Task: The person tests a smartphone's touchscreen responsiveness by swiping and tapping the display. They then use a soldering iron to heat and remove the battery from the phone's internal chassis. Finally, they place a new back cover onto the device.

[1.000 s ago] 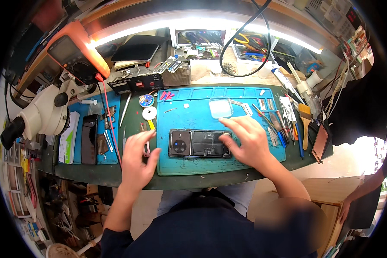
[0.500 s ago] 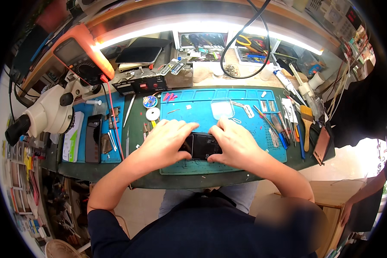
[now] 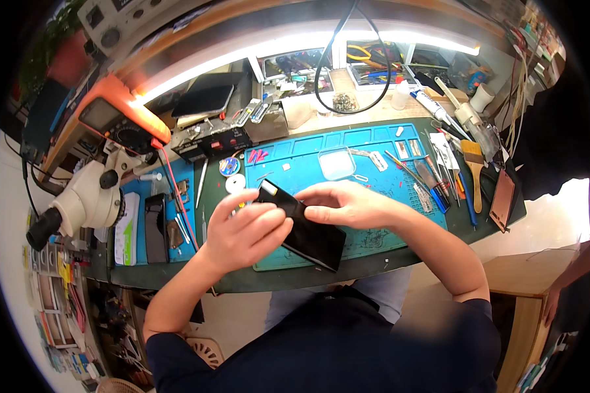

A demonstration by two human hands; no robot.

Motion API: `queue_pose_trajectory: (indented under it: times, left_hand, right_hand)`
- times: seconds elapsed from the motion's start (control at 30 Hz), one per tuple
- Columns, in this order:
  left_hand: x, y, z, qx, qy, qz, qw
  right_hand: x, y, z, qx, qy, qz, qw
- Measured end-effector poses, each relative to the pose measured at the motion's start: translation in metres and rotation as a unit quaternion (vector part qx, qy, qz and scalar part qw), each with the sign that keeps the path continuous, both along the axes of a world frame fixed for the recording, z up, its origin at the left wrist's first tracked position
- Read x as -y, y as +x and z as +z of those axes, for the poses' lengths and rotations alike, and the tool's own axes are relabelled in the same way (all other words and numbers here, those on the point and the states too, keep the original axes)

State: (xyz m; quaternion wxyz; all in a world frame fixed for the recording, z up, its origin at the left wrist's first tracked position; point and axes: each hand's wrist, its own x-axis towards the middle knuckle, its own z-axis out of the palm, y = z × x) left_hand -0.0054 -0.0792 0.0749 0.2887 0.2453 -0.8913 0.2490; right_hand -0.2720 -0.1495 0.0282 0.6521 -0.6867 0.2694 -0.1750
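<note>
A black smartphone (image 3: 319, 243) with a glossy face is lifted over the blue work mat and tilted, its lower right corner toward me. My left hand (image 3: 248, 234) is closed at its left side, the curled fingers covering that edge. Along the upper right edge lies my right hand (image 3: 347, 204), its thumb pressed on the glossy face and its other fingers partly hidden behind. A small pale patch shows at the phone's top end. Just beyond the hands, a clear plastic box (image 3: 336, 163) sits on the blue mat (image 3: 295, 157).
Tweezers, blue-handled tools and a brush (image 3: 473, 169) lie to the right. On the left stand a microscope (image 3: 85, 209) and an orange multimeter (image 3: 126, 118). Solder spools (image 3: 229, 166) rest beside the mat. A black cable loop (image 3: 318, 85) hangs overhead. Another person (image 3: 557, 144) stands at the right.
The phone has been raised from the mat and turned from lying level to a slant, now showing its glossy face. Both hands shifted with it, the left fingers curling in.
</note>
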Motion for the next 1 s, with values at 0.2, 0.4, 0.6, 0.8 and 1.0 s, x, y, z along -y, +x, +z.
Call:
queue_pose_trajectory:
  times: [0.2, 0.4, 0.6, 0.8, 1.0]
  left_hand:
    - [-0.009, 0.023, -0.018, -0.039, -0.09, -0.063, 0.993]
    - [0.003, 0.019, -0.023, -0.038, -0.102, -0.015, 0.994]
    - [0.011, 0.002, -0.047, -0.312, 0.137, 0.184, 0.922]
    - [0.006, -0.008, -0.043, -0.61, 0.676, -0.122, 0.394]
    - [0.005, -0.017, -0.052, -0.642, 0.676, -0.069, 0.355]
  right_hand:
    - [-0.016, 0.029, 0.007, 0.145, 0.22, 0.045, 0.964]
    - [-0.028, 0.026, 0.012, 0.134, 0.185, -0.069, 0.971]
    - [-0.026, 0.018, 0.011, 0.218, 0.174, -0.188, 0.942]
    - [-0.028, 0.028, 0.007, 0.212, 0.085, -0.231, 0.946]
    - [-0.035, 0.032, -0.008, 0.117, -0.013, -0.277, 0.954]
